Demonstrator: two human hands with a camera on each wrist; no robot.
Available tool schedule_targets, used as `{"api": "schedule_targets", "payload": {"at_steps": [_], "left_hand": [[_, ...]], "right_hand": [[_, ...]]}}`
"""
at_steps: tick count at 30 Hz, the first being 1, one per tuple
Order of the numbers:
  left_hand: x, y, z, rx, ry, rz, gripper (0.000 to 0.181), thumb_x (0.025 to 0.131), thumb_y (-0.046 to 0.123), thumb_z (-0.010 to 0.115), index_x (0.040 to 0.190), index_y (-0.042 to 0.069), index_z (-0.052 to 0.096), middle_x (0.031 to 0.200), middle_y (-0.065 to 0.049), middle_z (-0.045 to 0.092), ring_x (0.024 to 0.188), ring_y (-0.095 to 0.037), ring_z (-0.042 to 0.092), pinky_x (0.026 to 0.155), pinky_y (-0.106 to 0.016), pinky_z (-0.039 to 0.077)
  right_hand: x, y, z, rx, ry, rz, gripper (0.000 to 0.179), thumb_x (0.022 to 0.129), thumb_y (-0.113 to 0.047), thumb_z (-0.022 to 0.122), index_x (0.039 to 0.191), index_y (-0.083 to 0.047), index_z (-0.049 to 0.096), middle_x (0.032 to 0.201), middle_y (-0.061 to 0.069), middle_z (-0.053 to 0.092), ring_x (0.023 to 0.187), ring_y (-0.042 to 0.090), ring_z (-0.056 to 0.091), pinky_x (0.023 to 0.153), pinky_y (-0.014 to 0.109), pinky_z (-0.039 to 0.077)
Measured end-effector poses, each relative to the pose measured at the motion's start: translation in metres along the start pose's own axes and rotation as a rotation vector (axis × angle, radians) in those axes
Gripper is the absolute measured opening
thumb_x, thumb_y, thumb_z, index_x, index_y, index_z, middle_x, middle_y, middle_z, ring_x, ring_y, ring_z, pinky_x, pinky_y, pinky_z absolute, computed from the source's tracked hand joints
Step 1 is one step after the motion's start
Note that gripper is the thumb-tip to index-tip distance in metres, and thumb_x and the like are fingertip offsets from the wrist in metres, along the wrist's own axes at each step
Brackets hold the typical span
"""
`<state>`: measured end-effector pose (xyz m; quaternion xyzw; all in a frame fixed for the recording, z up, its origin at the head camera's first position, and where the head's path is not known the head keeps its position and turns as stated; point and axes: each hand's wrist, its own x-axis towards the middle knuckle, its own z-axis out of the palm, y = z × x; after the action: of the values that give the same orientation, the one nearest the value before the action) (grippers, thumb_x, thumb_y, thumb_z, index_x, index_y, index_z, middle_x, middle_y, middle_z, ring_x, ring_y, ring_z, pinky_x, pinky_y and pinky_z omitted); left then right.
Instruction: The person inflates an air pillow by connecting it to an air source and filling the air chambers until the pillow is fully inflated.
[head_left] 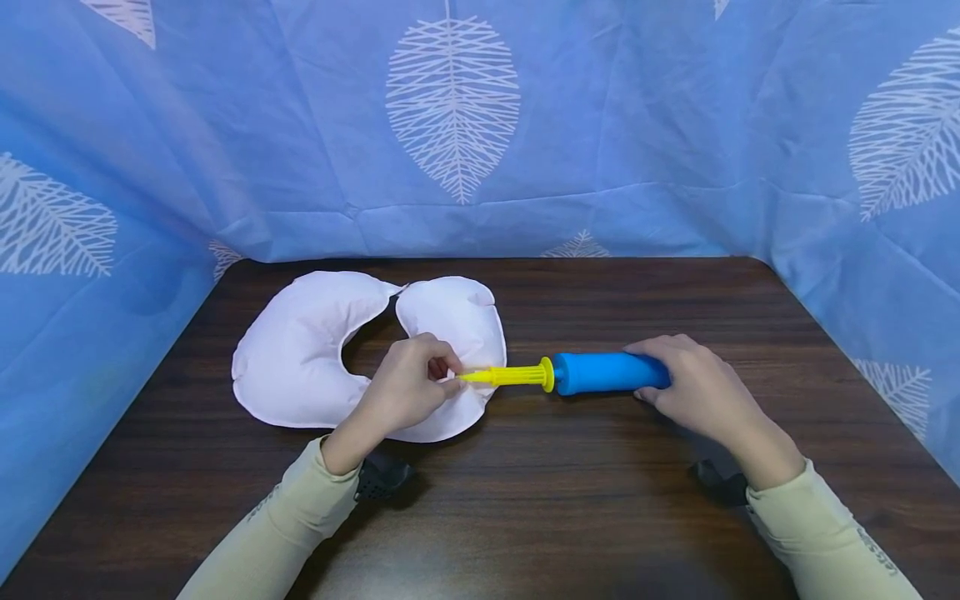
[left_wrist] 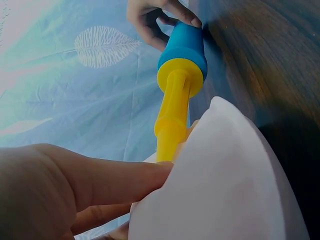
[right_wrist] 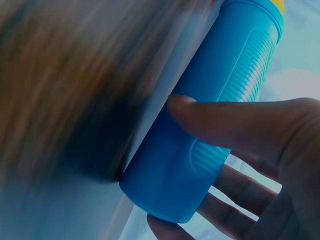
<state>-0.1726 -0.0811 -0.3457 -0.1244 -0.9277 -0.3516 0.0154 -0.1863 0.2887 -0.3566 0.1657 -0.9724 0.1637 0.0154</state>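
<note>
A pale, puffed-up U-shaped neck pillow [head_left: 296,358] lies on the table, its two ends meeting at the back. Over its right arm my left hand [head_left: 408,379] pinches the pillow right where the tapered yellow nozzle [head_left: 517,376] of a hand pump meets it. In the left wrist view the thumb [left_wrist: 125,180] lies against the pillow's surface [left_wrist: 215,185] beside the nozzle tip; the tip itself is hidden there. My right hand [head_left: 693,379] grips the far end of the pump's blue barrel [head_left: 603,372], thumb on one side, fingers round the other. Pump and nozzle lie roughly level, pointing left.
The dark wood-grain table [head_left: 540,508] extends around the pillow and pump. Blue cloth with white leaf prints [head_left: 637,125] hangs along its back and both sides. A dark wrist-worn device [head_left: 384,479] sits under the left sleeve cuff, another [head_left: 720,482] by the right.
</note>
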Motion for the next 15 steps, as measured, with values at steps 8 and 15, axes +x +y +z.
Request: {"api": "schedule_targets", "payload": {"at_steps": [8,15], "left_hand": [[0.0003,0.0,0.0004,-0.004,0.003,0.007,0.009,0.085,0.0,0.084,0.09,0.006,0.081,0.083,-0.006,0.066,0.077,-0.016,0.058,0.075,-0.031,0.049],[0.0,-0.0008,-0.0002,-0.013,-0.001,0.015,0.009,0.086,-0.001,0.084,0.09,0.006,0.081,0.083,-0.006,0.067,0.077,-0.016,0.058,0.075,-0.03,0.05]], "right_hand": [[-0.0021,-0.0106,0.0047,-0.025,0.027,-0.045,0.056,0.088,-0.013,0.088,0.141,-0.008,0.069,0.14,0.023,0.068,0.129,0.045,0.061,0.101,0.072,0.051],[-0.0005,-0.0081,0.0055,-0.04,0.043,-0.045,0.054,0.088,-0.014,0.088,0.139,-0.01,0.07,0.138,0.023,0.069,0.127,0.045,0.063,0.098,0.071,0.052]]}}
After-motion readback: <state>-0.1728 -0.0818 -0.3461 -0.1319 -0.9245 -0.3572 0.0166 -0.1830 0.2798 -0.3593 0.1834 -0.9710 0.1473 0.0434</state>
